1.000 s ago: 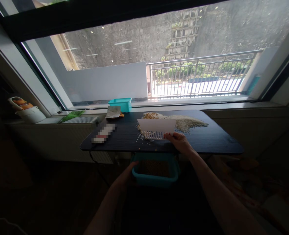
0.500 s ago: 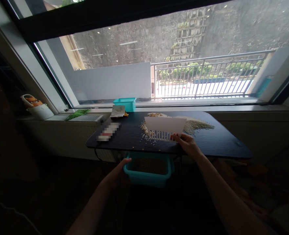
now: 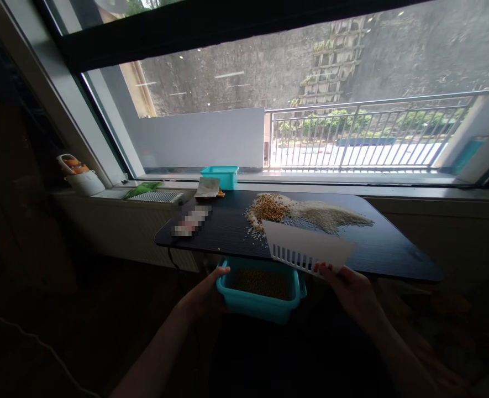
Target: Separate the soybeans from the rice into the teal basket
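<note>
My left hand (image 3: 211, 287) is closed on the left rim of a teal plastic basket (image 3: 261, 310), which sits just below the table's front edge and holds many small brownish grains (image 3: 261, 283). Between the fingers of my right hand (image 3: 347, 284) is a white slotted sheet (image 3: 310, 243), tilted, its row of slots toward me over the table edge. Behind the sheet, a pile of golden kernels (image 3: 271, 207) lies on the dark table, with a spread of whitish grains (image 3: 331, 214) around it and to its right.
The dark table (image 3: 227, 232) stands against the window. At its back left are a second teal basket (image 3: 221, 178), a paper packet (image 3: 208, 188) and a blurred-out flat item (image 3: 192, 221). A white pot (image 3: 85, 181) stands on the sill at left, above a radiator.
My right hand has drawn the slotted sheet toward me and to the right, uncovering the golden kernels. The view has shifted slightly; my left hand still grips the basket.
</note>
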A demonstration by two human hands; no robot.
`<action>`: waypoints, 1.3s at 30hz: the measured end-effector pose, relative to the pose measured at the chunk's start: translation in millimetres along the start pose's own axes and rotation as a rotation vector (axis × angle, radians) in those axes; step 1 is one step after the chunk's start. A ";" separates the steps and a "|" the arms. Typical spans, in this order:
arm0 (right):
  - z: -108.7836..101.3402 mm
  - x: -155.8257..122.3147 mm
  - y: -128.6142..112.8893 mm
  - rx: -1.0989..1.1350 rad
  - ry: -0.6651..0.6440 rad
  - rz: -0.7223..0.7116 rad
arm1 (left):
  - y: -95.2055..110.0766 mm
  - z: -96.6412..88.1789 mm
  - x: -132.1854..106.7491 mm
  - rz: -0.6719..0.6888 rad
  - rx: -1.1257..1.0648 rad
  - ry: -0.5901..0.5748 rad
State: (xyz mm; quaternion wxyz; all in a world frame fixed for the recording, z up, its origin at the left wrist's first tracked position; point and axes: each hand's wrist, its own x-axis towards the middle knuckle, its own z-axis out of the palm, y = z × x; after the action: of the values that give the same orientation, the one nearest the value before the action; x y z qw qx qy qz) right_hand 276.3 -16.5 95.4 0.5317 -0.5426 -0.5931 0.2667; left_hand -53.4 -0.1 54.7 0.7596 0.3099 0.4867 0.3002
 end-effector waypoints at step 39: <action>45.4 91.6 7.8 0.032 -0.013 -0.071 | -35.2 8.4 34.8 0.007 -0.015 0.070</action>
State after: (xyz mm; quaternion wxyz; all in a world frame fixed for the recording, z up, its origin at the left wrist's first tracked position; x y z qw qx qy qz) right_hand 251.4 82.4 106.4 0.5456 -0.5108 -0.6111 0.2608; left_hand -28.2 2.7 11.5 0.7435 0.2953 0.5095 0.3170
